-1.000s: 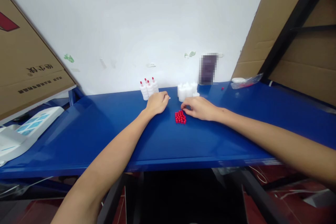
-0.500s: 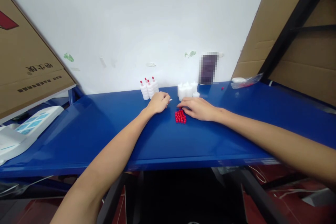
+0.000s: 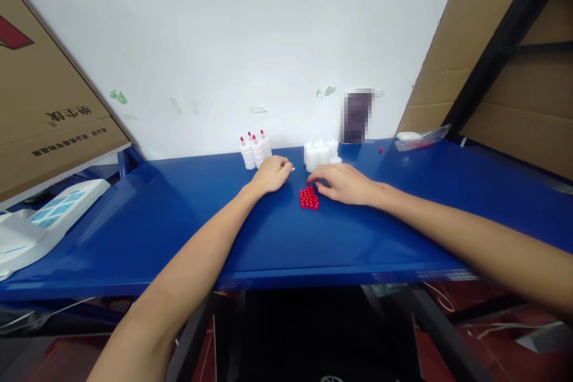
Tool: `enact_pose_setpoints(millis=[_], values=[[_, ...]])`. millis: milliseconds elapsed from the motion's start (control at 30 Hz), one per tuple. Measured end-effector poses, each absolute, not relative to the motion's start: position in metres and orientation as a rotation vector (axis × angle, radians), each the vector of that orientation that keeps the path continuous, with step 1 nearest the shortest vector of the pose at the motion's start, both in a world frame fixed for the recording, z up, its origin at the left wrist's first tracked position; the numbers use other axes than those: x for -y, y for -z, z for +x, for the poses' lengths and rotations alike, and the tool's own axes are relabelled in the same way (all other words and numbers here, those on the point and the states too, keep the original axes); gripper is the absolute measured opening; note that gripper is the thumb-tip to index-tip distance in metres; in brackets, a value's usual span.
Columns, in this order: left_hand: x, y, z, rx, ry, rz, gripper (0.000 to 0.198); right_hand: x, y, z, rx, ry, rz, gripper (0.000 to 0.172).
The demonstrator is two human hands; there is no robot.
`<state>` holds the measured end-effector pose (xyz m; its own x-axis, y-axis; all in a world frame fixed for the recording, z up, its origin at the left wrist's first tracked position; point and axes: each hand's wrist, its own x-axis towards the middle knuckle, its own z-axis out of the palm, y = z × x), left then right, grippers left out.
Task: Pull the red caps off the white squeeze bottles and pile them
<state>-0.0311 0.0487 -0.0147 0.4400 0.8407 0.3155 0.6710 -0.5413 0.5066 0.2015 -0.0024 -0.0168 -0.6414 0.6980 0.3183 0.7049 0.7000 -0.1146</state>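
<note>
Small round red caps [image 3: 308, 199], clustered on a glossy blue table [image 3: 179, 221]; right hand [image 3: 344, 184] curled, fingertips at the cluster's far edge, grip impossible to tell. Left hand [image 3: 271, 174] clenched around a white plastic piece [image 3: 290, 169]; plain white wall [image 3: 250, 36] behind.

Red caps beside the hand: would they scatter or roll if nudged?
Probably light: the red caps are tiny beside the right hand. They look loose, so a push would likely scatter them. The glossy blue table may let them slide.
</note>
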Motion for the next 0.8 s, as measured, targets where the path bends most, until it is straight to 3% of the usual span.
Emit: enact_pose_setpoints(millis=[800], values=[[-0.0438,0.0172,-0.0286,-1.245,-0.740,2.655,0.033,-0.0013,0.0205,0.2033,2.641,-0.101,-1.013,0.043]])
